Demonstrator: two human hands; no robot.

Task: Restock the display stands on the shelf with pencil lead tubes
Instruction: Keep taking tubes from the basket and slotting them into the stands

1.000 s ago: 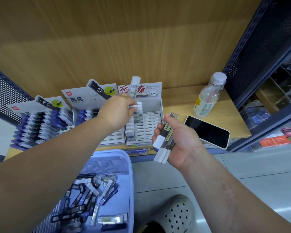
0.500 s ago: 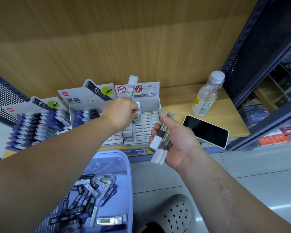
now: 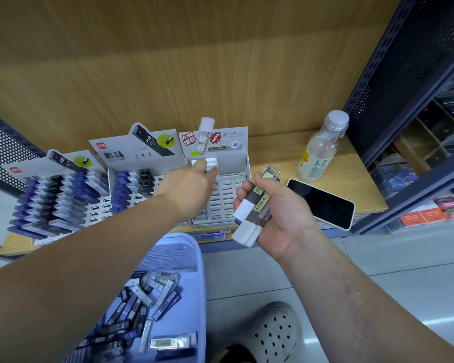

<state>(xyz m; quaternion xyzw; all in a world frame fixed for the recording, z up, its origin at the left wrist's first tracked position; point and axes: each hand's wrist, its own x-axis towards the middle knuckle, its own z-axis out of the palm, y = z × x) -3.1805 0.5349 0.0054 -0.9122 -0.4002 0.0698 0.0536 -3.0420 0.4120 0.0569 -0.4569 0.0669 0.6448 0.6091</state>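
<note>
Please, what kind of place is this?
Probably a stationery shop: printed cardboard display stands holding pencil lead tubes on a wooden shelf, dark perforated metal racking on the right, and a basket of loose tubes below.

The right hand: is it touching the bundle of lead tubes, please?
Touching. The head view shows the right hand gripping the bundle of lead tubes, fingers curled round it.

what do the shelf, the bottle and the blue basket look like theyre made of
Shelf: wood-look board, likely laminate, matte; printed-looking straight grain. Bottle: clear plastic, probably; the pale liquid shows through, cap white. Basket: lavender-blue moulded plastic, smooth, with slotted walls.
</note>
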